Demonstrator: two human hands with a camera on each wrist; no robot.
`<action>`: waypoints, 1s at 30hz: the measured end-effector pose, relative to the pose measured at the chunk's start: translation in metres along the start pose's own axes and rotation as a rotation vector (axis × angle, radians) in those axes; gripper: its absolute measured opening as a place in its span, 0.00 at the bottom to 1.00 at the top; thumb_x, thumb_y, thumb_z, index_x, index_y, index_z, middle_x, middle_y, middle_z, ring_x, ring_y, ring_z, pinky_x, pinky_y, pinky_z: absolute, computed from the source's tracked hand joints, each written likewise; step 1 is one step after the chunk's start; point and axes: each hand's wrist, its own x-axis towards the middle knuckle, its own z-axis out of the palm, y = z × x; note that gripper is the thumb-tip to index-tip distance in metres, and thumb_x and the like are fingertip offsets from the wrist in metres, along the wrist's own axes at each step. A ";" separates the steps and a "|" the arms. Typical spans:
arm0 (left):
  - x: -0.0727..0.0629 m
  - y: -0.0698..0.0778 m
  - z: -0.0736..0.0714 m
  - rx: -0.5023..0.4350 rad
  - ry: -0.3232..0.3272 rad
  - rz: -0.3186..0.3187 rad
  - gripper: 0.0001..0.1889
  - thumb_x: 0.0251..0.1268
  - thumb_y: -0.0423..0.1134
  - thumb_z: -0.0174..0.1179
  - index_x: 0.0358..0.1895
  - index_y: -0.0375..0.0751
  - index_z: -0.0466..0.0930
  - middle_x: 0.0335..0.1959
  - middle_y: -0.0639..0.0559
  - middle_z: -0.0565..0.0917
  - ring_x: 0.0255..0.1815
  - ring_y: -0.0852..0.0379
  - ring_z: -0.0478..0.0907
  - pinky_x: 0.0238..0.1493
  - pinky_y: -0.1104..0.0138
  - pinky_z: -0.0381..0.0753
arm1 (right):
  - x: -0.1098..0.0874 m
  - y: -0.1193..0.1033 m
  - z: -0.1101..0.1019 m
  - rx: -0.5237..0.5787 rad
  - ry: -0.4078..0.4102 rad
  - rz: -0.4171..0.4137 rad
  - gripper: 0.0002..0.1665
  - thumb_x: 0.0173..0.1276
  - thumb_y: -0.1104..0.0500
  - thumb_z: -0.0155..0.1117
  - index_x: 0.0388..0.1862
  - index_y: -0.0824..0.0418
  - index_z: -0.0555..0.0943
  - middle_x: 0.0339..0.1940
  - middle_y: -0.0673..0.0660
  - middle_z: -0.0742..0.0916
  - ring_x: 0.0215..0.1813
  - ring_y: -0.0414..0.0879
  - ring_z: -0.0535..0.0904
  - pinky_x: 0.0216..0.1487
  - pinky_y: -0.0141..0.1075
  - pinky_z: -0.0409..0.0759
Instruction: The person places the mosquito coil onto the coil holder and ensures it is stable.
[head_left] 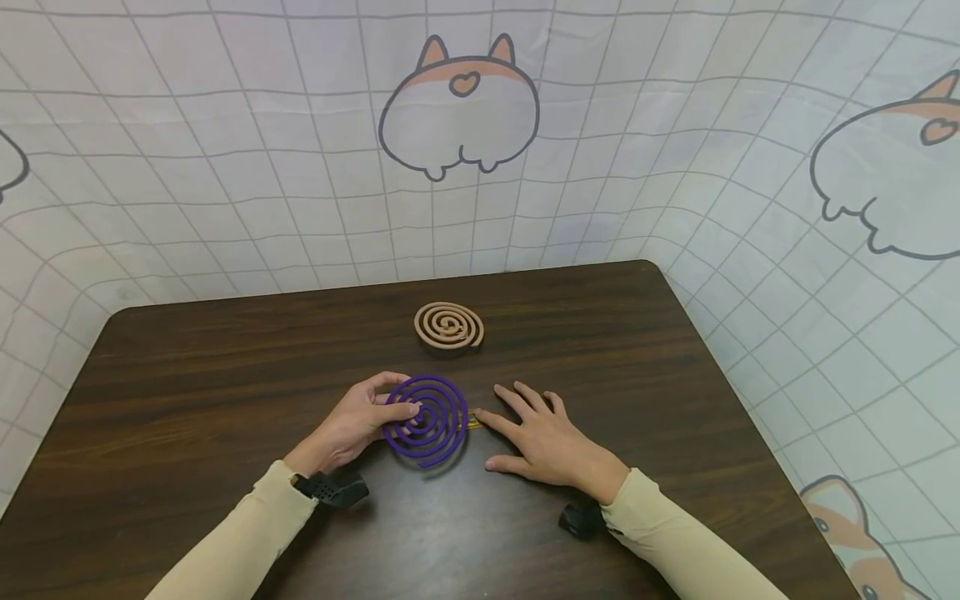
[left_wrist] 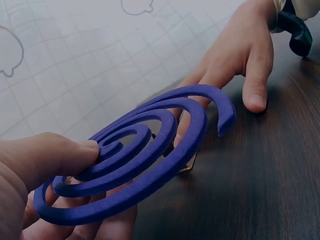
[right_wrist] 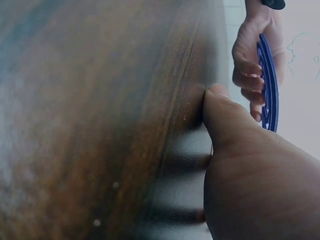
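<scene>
My left hand (head_left: 348,427) pinches a purple mosquito coil (left_wrist: 145,189), thumb on top near the centre and fingers underneath. The coil is held tilted, raised off the table. Partly behind it in the head view lies a small gold-coloured flat piece (head_left: 473,419), its full shape hidden. Fingers spread, my right hand (head_left: 551,446) rests palm down on the table, its index fingertip at the gold piece's right end. In the right wrist view the right thumb (right_wrist: 225,112) covers much of the scene, and the purple coil appears edge-on.
A light brown mosquito coil (head_left: 447,323) sits towards the back of the dark wooden table (head_left: 225,358), beyond both hands. White grid-patterned cloth (head_left: 315,150) with dog drawings hangs behind and to the sides. Each wrist wears a black strap (head_left: 333,489).
</scene>
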 end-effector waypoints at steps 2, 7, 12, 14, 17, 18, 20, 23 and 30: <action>0.001 0.000 0.001 0.005 -0.001 0.001 0.32 0.68 0.31 0.68 0.70 0.33 0.63 0.37 0.54 0.89 0.32 0.63 0.88 0.34 0.72 0.87 | 0.000 0.000 0.000 0.001 -0.003 0.002 0.43 0.74 0.24 0.49 0.83 0.34 0.58 0.87 0.59 0.59 0.85 0.67 0.54 0.72 0.73 0.62; 0.004 -0.001 0.003 0.018 -0.002 -0.001 0.32 0.68 0.33 0.69 0.71 0.34 0.64 0.37 0.54 0.89 0.32 0.63 0.88 0.34 0.72 0.87 | 0.000 0.000 0.000 0.000 -0.006 0.006 0.43 0.74 0.24 0.49 0.83 0.33 0.57 0.87 0.59 0.59 0.85 0.66 0.54 0.72 0.73 0.62; 0.007 -0.002 0.004 0.020 -0.007 -0.003 0.33 0.67 0.33 0.69 0.71 0.35 0.63 0.36 0.54 0.88 0.32 0.63 0.88 0.33 0.72 0.86 | 0.000 -0.001 -0.001 -0.003 -0.014 0.013 0.43 0.73 0.24 0.49 0.83 0.33 0.57 0.87 0.59 0.59 0.85 0.66 0.54 0.72 0.73 0.62; 0.008 -0.002 0.005 0.022 -0.014 0.000 0.34 0.67 0.33 0.69 0.72 0.35 0.62 0.36 0.54 0.89 0.32 0.63 0.88 0.33 0.73 0.86 | 0.000 -0.001 -0.001 -0.002 -0.018 0.016 0.43 0.73 0.24 0.49 0.83 0.34 0.58 0.87 0.58 0.59 0.86 0.66 0.54 0.73 0.73 0.62; 0.010 -0.003 0.006 0.020 -0.014 -0.001 0.34 0.67 0.33 0.69 0.71 0.35 0.63 0.36 0.54 0.89 0.31 0.63 0.88 0.32 0.73 0.86 | 0.000 -0.001 -0.001 -0.004 -0.020 0.019 0.43 0.73 0.24 0.49 0.83 0.34 0.59 0.87 0.58 0.59 0.86 0.65 0.54 0.73 0.73 0.62; 0.011 -0.003 0.006 0.019 -0.017 0.000 0.34 0.67 0.33 0.69 0.71 0.35 0.63 0.36 0.54 0.89 0.31 0.63 0.88 0.32 0.73 0.85 | 0.000 -0.001 0.000 -0.005 -0.020 0.019 0.43 0.73 0.24 0.49 0.83 0.34 0.59 0.87 0.58 0.59 0.86 0.65 0.54 0.73 0.73 0.62; 0.012 -0.003 0.007 0.019 -0.017 0.001 0.33 0.67 0.33 0.69 0.71 0.35 0.63 0.35 0.54 0.89 0.31 0.63 0.88 0.31 0.73 0.85 | 0.001 -0.001 0.000 -0.010 -0.019 0.021 0.43 0.73 0.24 0.49 0.83 0.35 0.60 0.87 0.58 0.59 0.86 0.65 0.54 0.73 0.73 0.62; 0.014 -0.003 0.008 0.018 -0.021 0.005 0.33 0.68 0.33 0.68 0.71 0.34 0.63 0.35 0.54 0.88 0.30 0.64 0.87 0.31 0.73 0.85 | 0.001 -0.001 0.001 -0.013 -0.018 0.022 0.43 0.73 0.24 0.49 0.83 0.35 0.60 0.87 0.58 0.59 0.86 0.64 0.54 0.72 0.73 0.62; 0.018 -0.003 0.010 0.008 -0.020 0.003 0.31 0.68 0.31 0.68 0.70 0.36 0.65 0.34 0.54 0.89 0.30 0.63 0.87 0.32 0.72 0.86 | 0.001 0.000 0.002 -0.015 -0.021 0.025 0.43 0.73 0.24 0.48 0.83 0.36 0.60 0.87 0.58 0.59 0.86 0.63 0.54 0.72 0.72 0.63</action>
